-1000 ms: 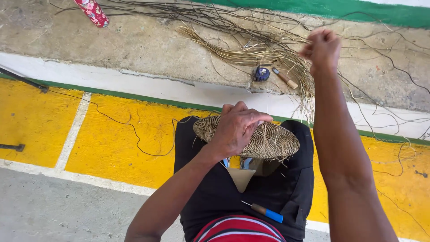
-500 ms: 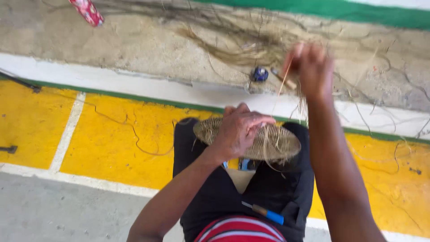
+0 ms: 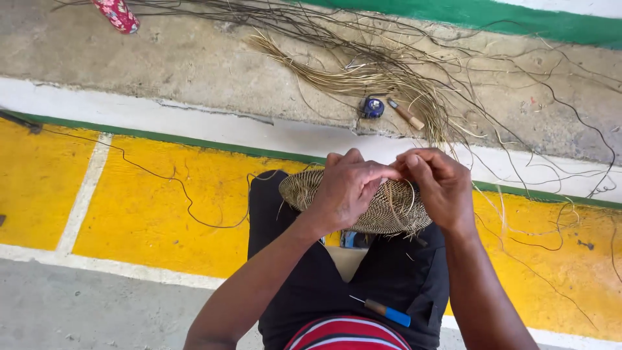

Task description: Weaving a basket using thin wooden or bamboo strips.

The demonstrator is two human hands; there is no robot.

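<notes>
One round woven disc (image 3: 389, 207) of pale and dark straw rests on the person's lap, over black trousers (image 3: 382, 279), with loose fibre ends sticking out along its rim. Two hands work at its top edge. The left hand (image 3: 346, 188) lies curved over the disc, its fingers pressed together and bent, the thumb and forefinger reaching across to meet the other hand. The right hand (image 3: 437, 181) is just beside it, fingertips touching the left ones, pinching a thin pale strand (image 3: 411, 194) that loops down onto the weave.

One slim tool with a blue handle and a brown shaft (image 3: 385, 312) lies on the right thigh, near the bottom edge of the trousers. Below it shows a strip of red, white and black striped cloth (image 3: 346, 334).

The floor under the legs is painted yellow (image 3: 162, 194) with white lines and a green stripe along its far edge. Beyond that runs a rough grey concrete step (image 3: 194, 65). On it lies one spread bundle of pale straw (image 3: 363, 74) mixed with many long dark wiry strands (image 3: 518, 58). At the near edge of the step sit one small blue round object (image 3: 372, 107) and one short wooden-handled tool (image 3: 406, 115), close together. One red patterned object (image 3: 116, 14) lies at the far left corner of the step.
</notes>
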